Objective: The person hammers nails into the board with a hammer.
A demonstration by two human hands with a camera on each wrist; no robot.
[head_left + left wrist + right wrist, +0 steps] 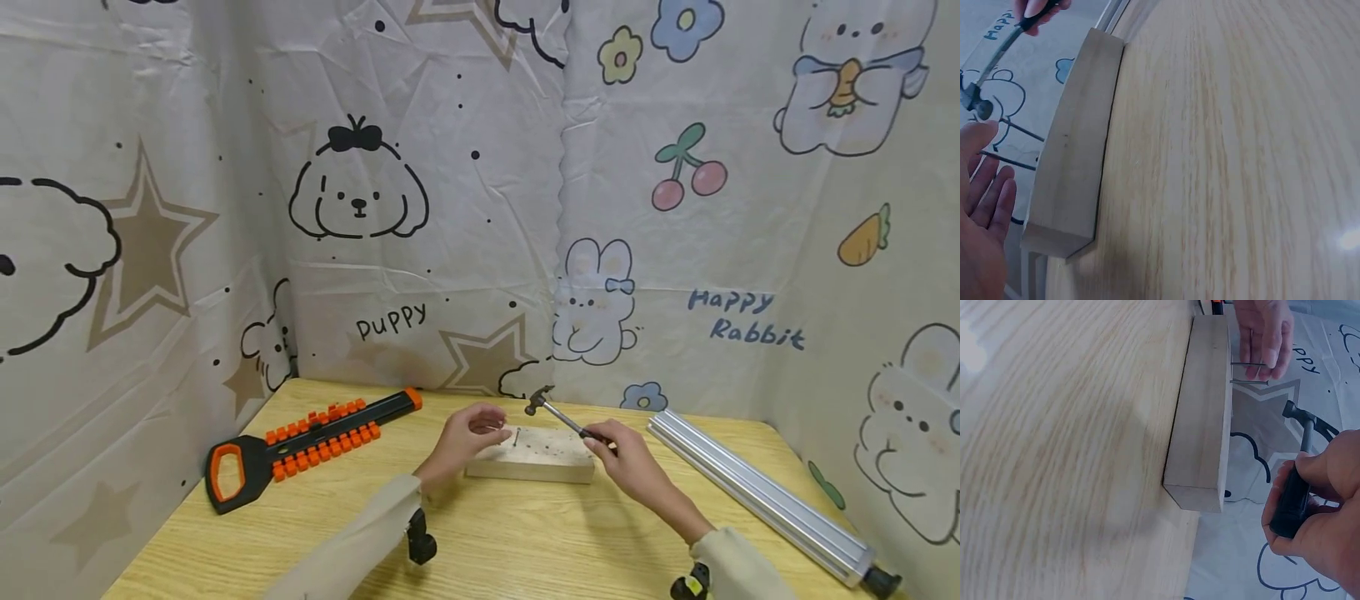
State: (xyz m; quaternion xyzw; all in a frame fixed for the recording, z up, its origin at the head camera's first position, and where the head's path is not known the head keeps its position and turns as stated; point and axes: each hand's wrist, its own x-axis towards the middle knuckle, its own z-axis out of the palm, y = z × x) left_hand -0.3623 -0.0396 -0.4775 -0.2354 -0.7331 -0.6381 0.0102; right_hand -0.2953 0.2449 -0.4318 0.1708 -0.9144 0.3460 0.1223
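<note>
A light wooden block (529,468) lies on the table with two nails standing in its top, one of them this nail (1022,130). My left hand (474,433) is at the block's left end, thumb and fingers spread apart around the nails. Its fingers look relaxed and pinch nothing; whether they touch a nail I cannot tell. My right hand (621,454) grips the black handle of a claw hammer (556,413). The hammer's head (1290,410) is raised above the block, apart from the nails. Small dark marks dot the block's top.
A black and orange rack-like tool (315,442) lies at the left of the table (480,554). On the right rests a long silver metal bar (757,496) with a black end. Patterned cloth (480,208) hangs behind and on both sides.
</note>
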